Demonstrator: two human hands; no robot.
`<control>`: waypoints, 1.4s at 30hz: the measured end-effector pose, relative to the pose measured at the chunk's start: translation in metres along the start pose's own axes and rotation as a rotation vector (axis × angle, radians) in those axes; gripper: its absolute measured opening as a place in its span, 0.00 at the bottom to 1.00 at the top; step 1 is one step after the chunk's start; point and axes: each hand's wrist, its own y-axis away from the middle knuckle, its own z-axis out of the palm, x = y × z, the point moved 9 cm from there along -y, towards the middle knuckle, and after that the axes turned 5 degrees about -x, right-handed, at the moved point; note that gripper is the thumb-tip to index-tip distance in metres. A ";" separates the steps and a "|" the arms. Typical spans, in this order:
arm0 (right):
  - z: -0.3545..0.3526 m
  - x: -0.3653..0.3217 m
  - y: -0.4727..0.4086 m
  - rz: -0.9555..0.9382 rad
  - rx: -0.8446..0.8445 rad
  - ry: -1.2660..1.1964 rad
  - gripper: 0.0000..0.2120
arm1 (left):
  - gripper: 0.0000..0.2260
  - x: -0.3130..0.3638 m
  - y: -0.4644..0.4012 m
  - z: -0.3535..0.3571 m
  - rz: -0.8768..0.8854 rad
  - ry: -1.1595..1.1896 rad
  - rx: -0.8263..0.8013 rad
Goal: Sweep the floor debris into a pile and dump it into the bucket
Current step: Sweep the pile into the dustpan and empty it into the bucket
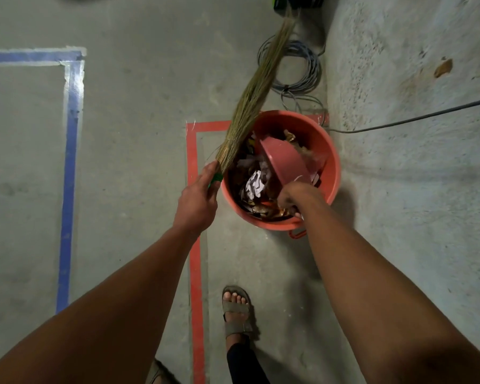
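A: How far along is it?

B: Near the end, I'd say. The right hand (290,195) grips a dustpan (284,162) tipped into the bucket (331,164), which already holds paper and scraps (257,185).

A: And the other hand?

B: The left hand (197,200) is wrapped round the broom (257,87), bristles lifted off the floor (139,134). The floor in view looks swept; only emptying the pan seems left.

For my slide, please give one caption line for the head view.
Right hand tips a pink dustpan into the orange bucket while left hand holds the broom.
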 end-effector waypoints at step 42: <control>0.128 0.037 0.141 0.090 0.347 -0.934 0.06 | 0.22 -0.008 0.124 -0.112 0.241 -0.275 -0.282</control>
